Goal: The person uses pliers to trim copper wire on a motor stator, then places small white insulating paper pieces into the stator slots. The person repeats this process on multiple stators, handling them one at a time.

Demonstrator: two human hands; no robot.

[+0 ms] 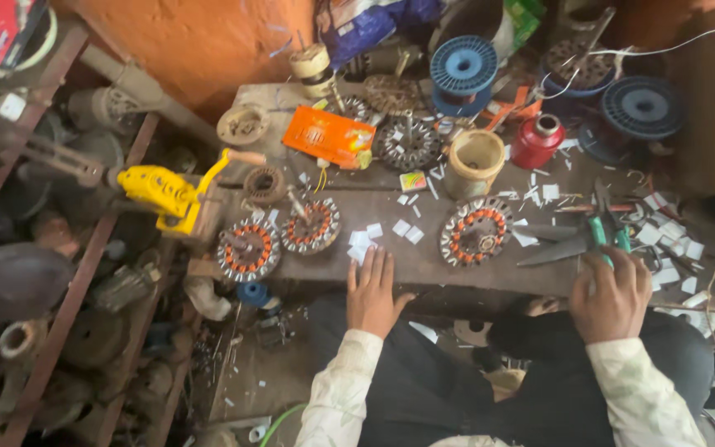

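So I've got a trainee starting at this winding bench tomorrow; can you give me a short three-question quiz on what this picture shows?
1. True or false: the left hand lies flat on the bench, holding nothing.
2. What does the right hand touch? A) the red spool B) the green-handled scissors C) the orange box
3. How many copper-wound stators lie along the bench's front part?

Key
1. True: its fingertips lie beside the small white paper slips.
2. B: the fingers rest at the handles of the green-handled scissors; the red spool and orange box lie farther back.
3. Three: two at the left, one in the middle.
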